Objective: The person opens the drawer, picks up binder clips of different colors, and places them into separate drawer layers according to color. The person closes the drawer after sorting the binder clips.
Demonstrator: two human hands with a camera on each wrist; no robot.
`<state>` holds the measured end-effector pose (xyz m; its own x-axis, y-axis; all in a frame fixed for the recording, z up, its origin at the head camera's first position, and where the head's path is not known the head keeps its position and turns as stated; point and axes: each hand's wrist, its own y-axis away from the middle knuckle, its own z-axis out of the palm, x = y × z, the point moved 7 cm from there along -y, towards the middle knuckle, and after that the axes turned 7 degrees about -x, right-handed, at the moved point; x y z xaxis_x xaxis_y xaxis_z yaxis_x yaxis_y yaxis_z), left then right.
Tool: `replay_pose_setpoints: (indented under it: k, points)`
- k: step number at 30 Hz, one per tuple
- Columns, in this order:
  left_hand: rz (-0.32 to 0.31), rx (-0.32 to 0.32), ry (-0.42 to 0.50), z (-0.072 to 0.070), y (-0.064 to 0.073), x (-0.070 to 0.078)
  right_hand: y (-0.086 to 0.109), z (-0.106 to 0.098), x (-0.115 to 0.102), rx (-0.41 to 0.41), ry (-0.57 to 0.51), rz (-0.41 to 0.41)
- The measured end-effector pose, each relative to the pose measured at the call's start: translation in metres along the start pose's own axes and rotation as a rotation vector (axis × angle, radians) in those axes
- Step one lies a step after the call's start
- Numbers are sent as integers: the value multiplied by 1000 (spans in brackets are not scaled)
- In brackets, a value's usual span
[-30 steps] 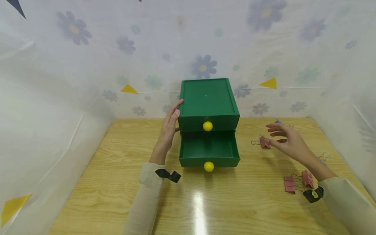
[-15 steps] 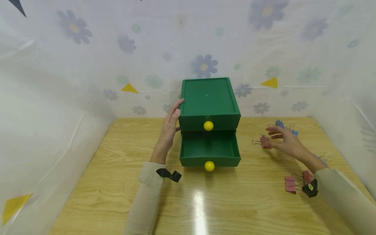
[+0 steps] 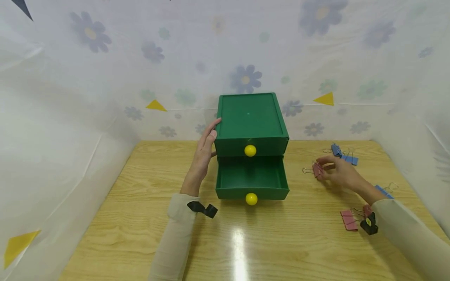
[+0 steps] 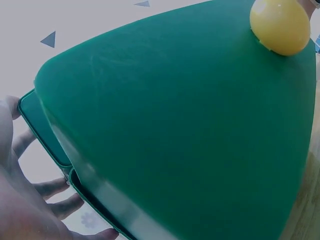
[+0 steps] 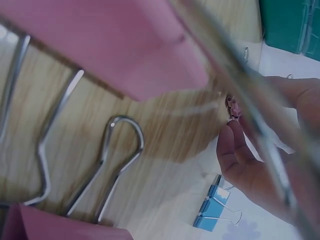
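A green two-drawer box [image 3: 249, 117] stands at the middle back, its lower drawer [image 3: 228, 194] pulled out and its upper one closed. My left hand [image 3: 202, 158] rests along the box's left side, fingers fairly straight. In the left wrist view those fingertips [image 4: 72, 206] touch the box's edge. Over to the right, my right hand [image 3: 341, 174] pinches a pink binder clip [image 3: 317, 171] between thumb and fingers, low over the table. The right wrist view shows that clip [image 5: 232, 107] at the fingertips, partly hidden.
Two more pink binder clips [image 3: 349, 220] lie near the right wrist, one partly covered by the wrist camera. Blue binder clips [image 3: 350, 160] lie behind the right hand, and another blue clip [image 3: 384, 191] lies right of the forearm. Patterned sheeting surrounds the wooden table [image 3: 147, 234].
My right hand has come down and its fingers have closed on the pink binder clip, uncovering the blue clips behind. The left hand stays on the box.
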<state>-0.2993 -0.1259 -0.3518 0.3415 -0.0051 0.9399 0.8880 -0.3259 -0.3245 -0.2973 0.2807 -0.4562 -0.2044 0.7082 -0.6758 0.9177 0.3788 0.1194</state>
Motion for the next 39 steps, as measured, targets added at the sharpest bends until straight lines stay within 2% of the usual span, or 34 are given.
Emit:
replay_pose_setpoints:
  k: [4,8,17,26,31,39]
  points:
    - [-7,-18,-2,3,4,14,-1,1,0,-2,19,13]
    - [-13,-30,4,3,5,19,0,1,0,3,41,15]
    - [-44,-35,33,0,4,19,6,-7,-6,3,36,25]
    - [-59,-49,43,-2,3,18,12,-22,-21,65,30,-52]
    - [-63,-61,38,-3,2,17,17,-27,-29,108,34,-39]
    - [-58,-67,49,-3,2,16,24,-34,-47,166,-18,-38]
